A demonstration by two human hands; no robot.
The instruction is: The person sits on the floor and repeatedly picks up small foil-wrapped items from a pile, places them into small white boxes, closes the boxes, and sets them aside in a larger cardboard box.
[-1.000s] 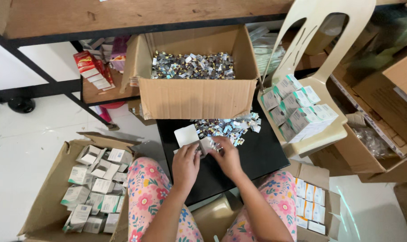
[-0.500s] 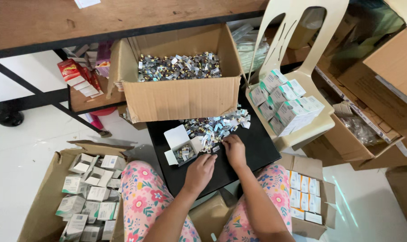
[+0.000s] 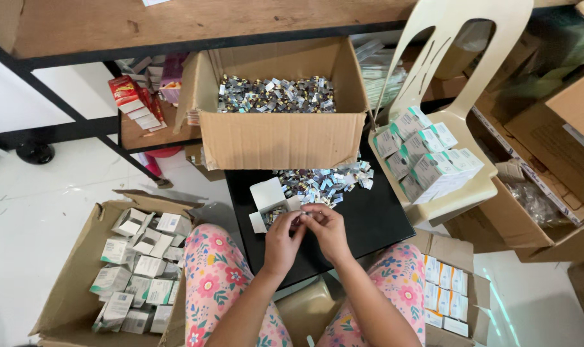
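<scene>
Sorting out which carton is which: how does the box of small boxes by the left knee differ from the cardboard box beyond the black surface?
The left carton sits on the floor holding jumbled small white-and-green boxes; the far carton stands higher, behind the black surface, filled with tiny shiny packets. Both are brown, open-topped cardboard.

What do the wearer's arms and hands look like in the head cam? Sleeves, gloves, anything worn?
Both forearms are bare, with no sleeves in view. The left hand and right hand wear no gloves; no rings, watch or bands can be made out. Below them are pink floral trousers.
</scene>
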